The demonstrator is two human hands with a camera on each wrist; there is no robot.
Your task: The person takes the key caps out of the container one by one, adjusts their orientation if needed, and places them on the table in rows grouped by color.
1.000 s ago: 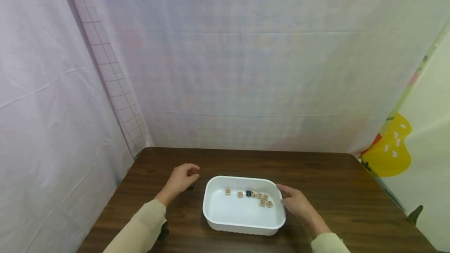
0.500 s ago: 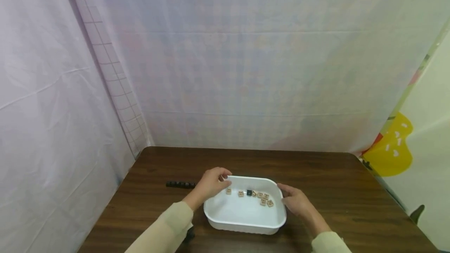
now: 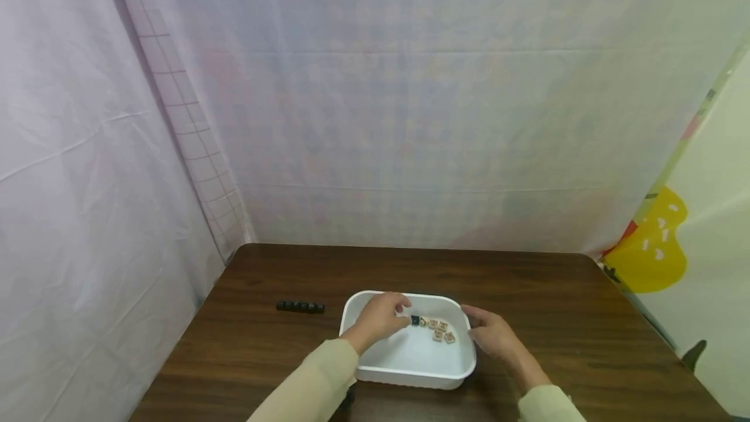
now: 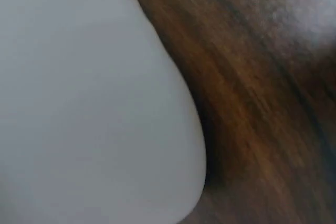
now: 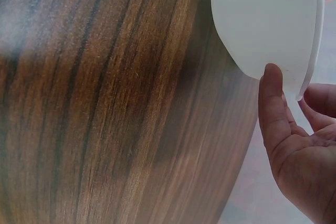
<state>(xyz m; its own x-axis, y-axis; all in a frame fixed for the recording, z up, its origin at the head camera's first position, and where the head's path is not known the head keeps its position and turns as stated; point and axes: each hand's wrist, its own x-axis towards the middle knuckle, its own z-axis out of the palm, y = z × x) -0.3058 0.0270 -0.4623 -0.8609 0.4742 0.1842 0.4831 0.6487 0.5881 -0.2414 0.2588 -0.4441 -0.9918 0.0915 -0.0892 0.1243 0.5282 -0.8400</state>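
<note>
A white tray [image 3: 422, 373] lies on the table with several beige lettered cubes [image 3: 438, 335] and one black cube [image 3: 415, 320] inside. My left hand [image 3: 377, 319] is over the tray's left half, thumb and forefinger apart, their tips close beside the black cube. I cannot tell whether they touch it. That hand hides part of the tray floor. At the right end my right hand [image 3: 492, 338] holds the rim; in the right wrist view its fingers [image 5: 272, 98] lie along the outer wall and the thumb is at the rim. The left wrist view shows only the tray's outer wall [image 4: 105, 98] and table.
A short row of black cubes [image 3: 300, 307] lies on the brown wooden table [image 3: 527, 285], left of the tray. Pale curtains [image 3: 410, 116] hang behind and at both sides. A small dark object [image 3: 348, 397] shows under the left sleeve.
My left hand has moved right from beside the row of black cubes, across the tray's rim, to the black cube inside. The row came into view. My right hand stays at the rim.
</note>
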